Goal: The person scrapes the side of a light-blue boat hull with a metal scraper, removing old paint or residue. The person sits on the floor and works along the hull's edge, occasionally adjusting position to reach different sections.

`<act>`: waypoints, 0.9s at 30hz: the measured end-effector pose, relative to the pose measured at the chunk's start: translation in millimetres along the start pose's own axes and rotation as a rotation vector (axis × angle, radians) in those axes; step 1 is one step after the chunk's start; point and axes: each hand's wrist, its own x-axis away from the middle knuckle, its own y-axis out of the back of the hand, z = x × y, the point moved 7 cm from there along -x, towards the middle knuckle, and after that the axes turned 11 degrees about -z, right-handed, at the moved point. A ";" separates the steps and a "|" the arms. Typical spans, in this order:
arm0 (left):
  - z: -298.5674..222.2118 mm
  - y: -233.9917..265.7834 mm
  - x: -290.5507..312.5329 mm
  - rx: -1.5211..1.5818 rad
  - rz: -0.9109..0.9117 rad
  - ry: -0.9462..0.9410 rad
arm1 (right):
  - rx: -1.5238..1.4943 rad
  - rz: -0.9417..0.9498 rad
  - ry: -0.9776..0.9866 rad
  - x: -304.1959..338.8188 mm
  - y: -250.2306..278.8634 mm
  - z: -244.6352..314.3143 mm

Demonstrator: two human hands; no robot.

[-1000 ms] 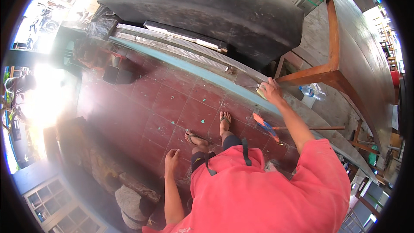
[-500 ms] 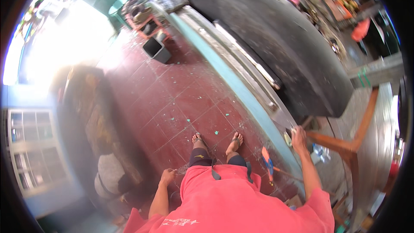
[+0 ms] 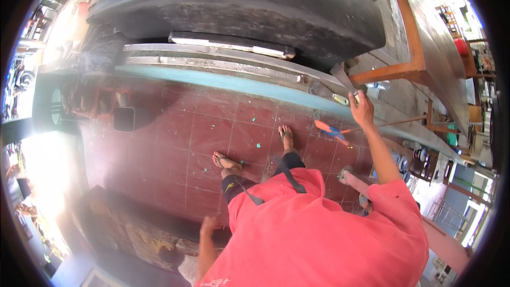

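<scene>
My right hand (image 3: 362, 108) is closed round a putty knife (image 3: 342, 76) with a flared metal blade, held up over the ledge of a low teal-faced wall (image 3: 255, 89). Close beside that hand a second scraper (image 3: 320, 90) with a pale handle lies on the ledge. My left hand (image 3: 208, 225) hangs low at my left side, smeared by motion, so its fingers do not show clearly. Beyond the ledge stretches a long, dark, curved piece (image 3: 239, 8) with a worn surface.
A wooden table frame (image 3: 414, 64) stands right of the ledge. An orange and blue broom head (image 3: 332, 132) lies on the red tiled floor (image 3: 212, 101) among small green flakes. A grey bin (image 3: 124, 119) stands to the left. Behind my left hand is a worn brown bulky piece (image 3: 149, 234).
My view has swung to the right, so the ledge now runs across in front of me. My right hand now shows the putty knife raised in it. My left hand is more blurred.
</scene>
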 end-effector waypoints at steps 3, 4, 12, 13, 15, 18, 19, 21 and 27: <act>26.1 114.0 -37.1 0.094 -0.229 0.409 | -0.091 0.011 0.014 21.2 -3.6 -17.0; 23.9 133.2 -64.0 -0.082 -0.230 0.311 | -0.110 0.010 0.054 25.5 -4.4 -15.1; -408.8 198.4 -188.4 1.194 -0.275 0.045 | -0.359 0.199 0.050 33.2 -13.1 -45.3; -457.5 192.6 -190.1 1.190 -0.248 0.013 | -0.398 0.199 0.063 29.8 -15.3 -43.4; -553.1 193.9 -185.5 1.238 -0.171 -0.096 | -0.496 0.152 0.057 24.1 -3.6 -39.4; -633.0 191.5 -180.4 1.372 -0.124 -0.208 | -0.682 0.163 -0.040 19.2 7.5 -31.1; -650.5 191.2 -181.2 1.413 -0.113 -0.236 | -0.742 0.177 -0.094 19.0 8.2 -29.7; -662.8 190.2 -186.2 1.460 -0.183 -0.160 | -0.820 0.315 -0.236 25.4 -1.7 -29.4; -670.4 203.7 -188.3 1.495 -0.284 -0.062 | -0.945 0.442 -0.436 36.0 -20.0 -18.8</act>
